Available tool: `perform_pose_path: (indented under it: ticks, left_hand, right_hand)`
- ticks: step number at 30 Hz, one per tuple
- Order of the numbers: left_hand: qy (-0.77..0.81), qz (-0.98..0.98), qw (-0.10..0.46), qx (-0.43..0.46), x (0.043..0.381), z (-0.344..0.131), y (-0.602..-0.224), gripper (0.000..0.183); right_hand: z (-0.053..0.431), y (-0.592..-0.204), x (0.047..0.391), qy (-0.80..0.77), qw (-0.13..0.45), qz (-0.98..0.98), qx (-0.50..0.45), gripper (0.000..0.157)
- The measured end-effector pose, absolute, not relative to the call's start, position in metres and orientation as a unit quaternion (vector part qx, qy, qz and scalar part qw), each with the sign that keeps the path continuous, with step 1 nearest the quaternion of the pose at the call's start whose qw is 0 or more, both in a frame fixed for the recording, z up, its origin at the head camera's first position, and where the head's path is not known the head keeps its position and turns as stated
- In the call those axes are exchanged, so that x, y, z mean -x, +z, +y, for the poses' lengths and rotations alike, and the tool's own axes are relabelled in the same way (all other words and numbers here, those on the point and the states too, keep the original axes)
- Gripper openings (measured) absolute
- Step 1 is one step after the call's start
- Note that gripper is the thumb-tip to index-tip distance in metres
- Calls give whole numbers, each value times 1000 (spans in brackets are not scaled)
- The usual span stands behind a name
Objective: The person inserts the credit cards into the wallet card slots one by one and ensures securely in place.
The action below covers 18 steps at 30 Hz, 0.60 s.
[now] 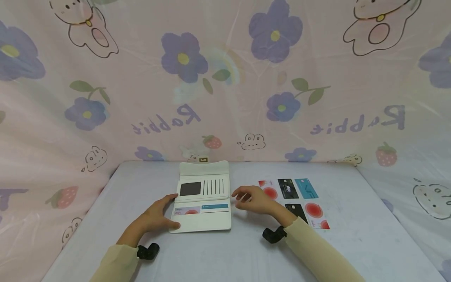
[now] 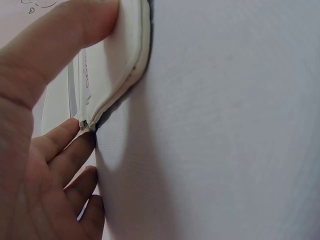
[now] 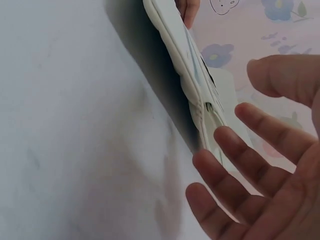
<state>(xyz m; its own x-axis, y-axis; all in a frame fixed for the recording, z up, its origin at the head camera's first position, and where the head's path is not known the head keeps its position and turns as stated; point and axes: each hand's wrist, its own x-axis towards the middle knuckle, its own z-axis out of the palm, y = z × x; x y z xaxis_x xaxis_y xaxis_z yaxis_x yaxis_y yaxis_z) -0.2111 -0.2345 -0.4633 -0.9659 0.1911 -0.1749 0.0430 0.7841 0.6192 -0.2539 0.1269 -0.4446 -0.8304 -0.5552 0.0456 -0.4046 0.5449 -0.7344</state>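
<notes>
So the open wallet (image 1: 201,200) sits just left of the right hand (image 1: 255,199), fingers empty and loosely parted, left hand (image 1: 155,215) splayed against its other edge.

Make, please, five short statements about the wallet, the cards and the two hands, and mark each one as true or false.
1. The white wallet lies open on the table. True.
2. The right hand holds a card. False: it holds nothing.
3. The left hand touches the wallet. True.
4. The blue card lies left of the upper black card. False: it lies to the right.
5. Every card lies outside the wallet. False: a pink card and a blue-topped card show inside it.
</notes>
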Motion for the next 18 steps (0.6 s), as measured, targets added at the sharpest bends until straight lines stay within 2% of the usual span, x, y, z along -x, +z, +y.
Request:
perform_pose_path:
  ticks: [18]
  left_hand:
    - [322,938,115,-56,212,-236,-466,106]
  right_hand:
    - [166,-438,247,-365,82,893,251,33]
